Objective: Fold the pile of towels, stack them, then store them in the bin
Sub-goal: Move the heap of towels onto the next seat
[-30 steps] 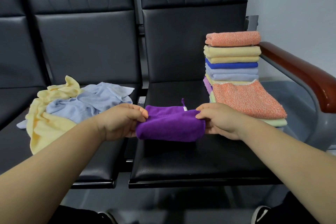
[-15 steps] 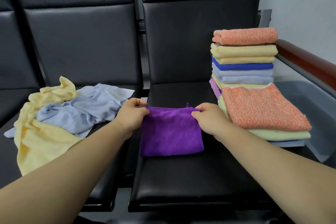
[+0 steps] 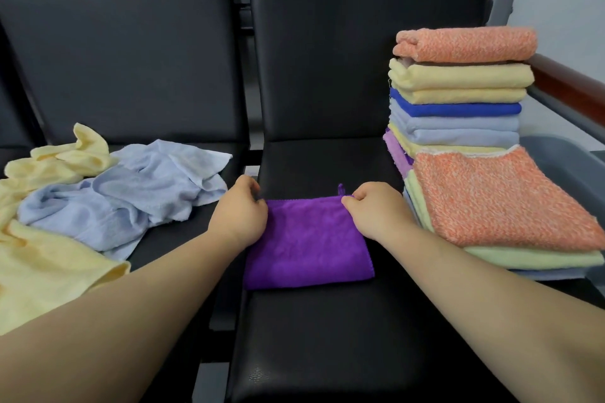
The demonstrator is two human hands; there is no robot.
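Head view: left hand [image 3: 240,209] and right hand [image 3: 376,209] pinch the far corners of the folded purple towel [image 3: 307,245], flat on the middle seat [image 3: 327,337]. At 2 o'clock, the tall stack [image 3: 458,101] could topple if the towel lands off-centre.

Black seats [image 3: 327,337] are carrying a purple towel [image 3: 307,242] beside stacked folded towels [image 3: 458,98], with crumpled yellow and blue towels [image 3: 98,206] lying leftward.
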